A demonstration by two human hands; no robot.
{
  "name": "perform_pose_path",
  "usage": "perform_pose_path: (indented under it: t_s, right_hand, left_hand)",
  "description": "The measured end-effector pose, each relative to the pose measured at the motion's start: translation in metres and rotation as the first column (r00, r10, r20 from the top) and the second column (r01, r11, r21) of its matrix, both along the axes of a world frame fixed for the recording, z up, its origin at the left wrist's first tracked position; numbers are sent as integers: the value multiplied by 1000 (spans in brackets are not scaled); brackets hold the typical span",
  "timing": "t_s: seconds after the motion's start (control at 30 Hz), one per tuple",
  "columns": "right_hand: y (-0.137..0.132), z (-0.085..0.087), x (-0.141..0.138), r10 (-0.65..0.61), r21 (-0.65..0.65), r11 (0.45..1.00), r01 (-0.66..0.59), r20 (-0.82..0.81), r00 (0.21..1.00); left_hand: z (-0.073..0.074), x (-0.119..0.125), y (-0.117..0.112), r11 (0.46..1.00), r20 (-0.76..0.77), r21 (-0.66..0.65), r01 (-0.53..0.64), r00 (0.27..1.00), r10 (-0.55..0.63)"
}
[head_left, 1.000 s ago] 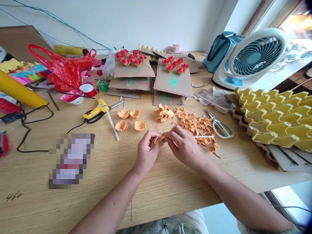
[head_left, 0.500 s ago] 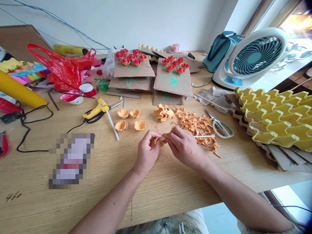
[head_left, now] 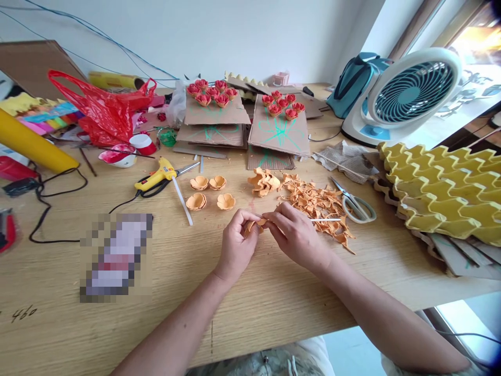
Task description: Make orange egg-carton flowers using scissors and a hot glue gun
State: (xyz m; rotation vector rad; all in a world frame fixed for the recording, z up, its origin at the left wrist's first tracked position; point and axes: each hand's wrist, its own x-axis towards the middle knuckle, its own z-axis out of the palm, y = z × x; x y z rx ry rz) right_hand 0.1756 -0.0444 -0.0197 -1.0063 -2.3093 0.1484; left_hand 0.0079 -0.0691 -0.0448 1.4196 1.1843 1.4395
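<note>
Both hands meet over the middle of the wooden table (head_left: 274, 292). My left hand (head_left: 237, 243) is closed around a small orange paper flower piece (head_left: 252, 224). My right hand (head_left: 295, 232) pinches the same piece from the right, and a thin white stick (head_left: 326, 220) pokes out from behind its fingers. Just beyond the hands lie several finished orange flower cups (head_left: 211, 190), a cluster of orange petal pieces (head_left: 264, 181) and a heap of orange scraps (head_left: 317, 201).
Scissors (head_left: 354, 201) lie right of the scraps. A yellow glue gun (head_left: 156, 176) with a cord rests at the left. Cardboard sheets with red flowers (head_left: 245, 112) stand behind. A fan (head_left: 407, 94), yellow egg trays (head_left: 442, 183) and a red plastic bag (head_left: 104, 112) ring the table.
The hands stay on the orange piece with only small finger shifts. The camera view has drifted slightly.
</note>
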Motion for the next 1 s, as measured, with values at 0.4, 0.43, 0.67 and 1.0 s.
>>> perform_pose_path:
  t_s: [0.4, 0.43, 0.67, 1.0]
  right_hand:
    - [2, 1, 2, -18, 27, 999, 17, 65, 998]
    - [3, 0, 3, -26, 36, 999, 23, 77, 997]
    - [8, -2, 9, -76, 61, 996, 71, 84, 994]
    - [8, 0, 7, -86, 64, 995, 81, 76, 993]
  left_hand:
    - [-3, -5, -1, 998, -104, 48, -31, 994, 36]
    - [-1, -6, -1, 999, -92, 42, -33, 995, 36]
    - [6, -11, 7, 996, 49, -40, -85, 995, 87]
    - [2, -9, 8, 990, 86, -130, -51, 994, 62]
